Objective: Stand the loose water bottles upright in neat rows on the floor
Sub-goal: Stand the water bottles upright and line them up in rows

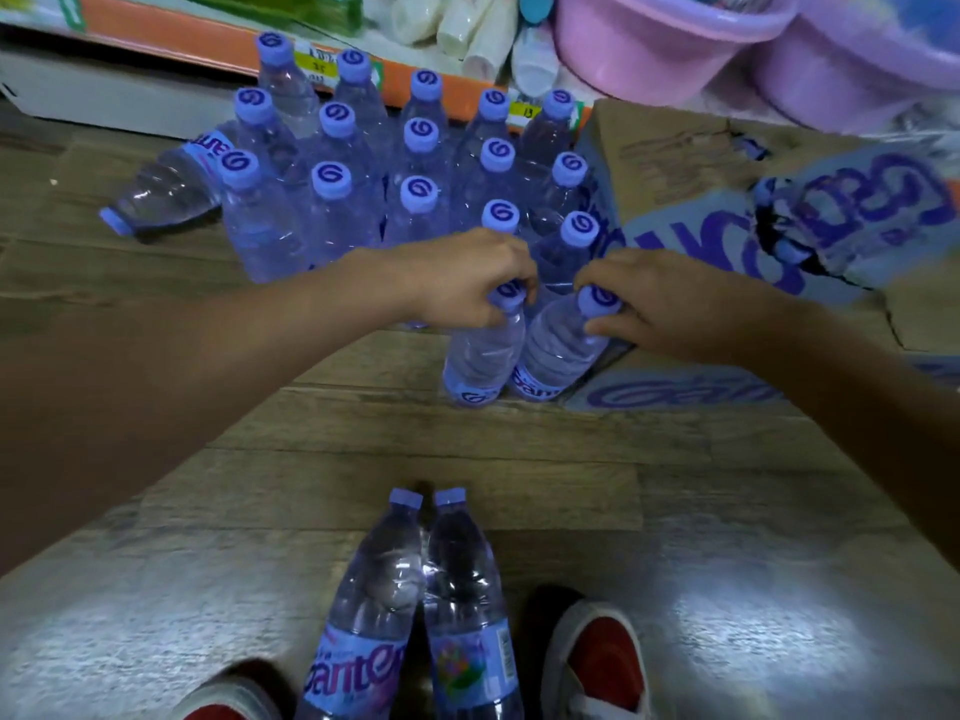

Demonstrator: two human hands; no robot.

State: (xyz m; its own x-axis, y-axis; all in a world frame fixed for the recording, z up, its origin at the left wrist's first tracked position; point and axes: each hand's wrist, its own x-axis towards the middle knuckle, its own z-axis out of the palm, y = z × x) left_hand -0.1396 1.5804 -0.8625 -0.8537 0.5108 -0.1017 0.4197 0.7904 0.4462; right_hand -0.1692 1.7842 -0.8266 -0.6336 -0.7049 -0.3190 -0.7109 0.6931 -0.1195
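The left hand [467, 278] curls its fingers round the ridged lilac cap of a clear plastic water bottle [483, 356], and the right hand [660, 304] pinches the cap and neck of a second bottle [561, 350] just beside it; both bottles stand nearly upright on the wood-grain plank floor [363, 433], their bases touching, the right one tilted a little toward the left. Behind them, farther off, a block of upright bottles [415, 163] stands in rows, each with a round cap stamped with a dark swirl and a ribbed, transparent body. At the far left of that block one bottle [161, 194] lies on its side, cap pointing left and near. Two more bottles [415, 605] lie side by side on the glossy near floor, caps pointing away, between a pair of red-and-white shoes [597, 662]. To the right a torn brown cardboard carton [727, 200] with purple lettering lies flattened. Smooth pink plastic basins [675, 44] sit at far right.
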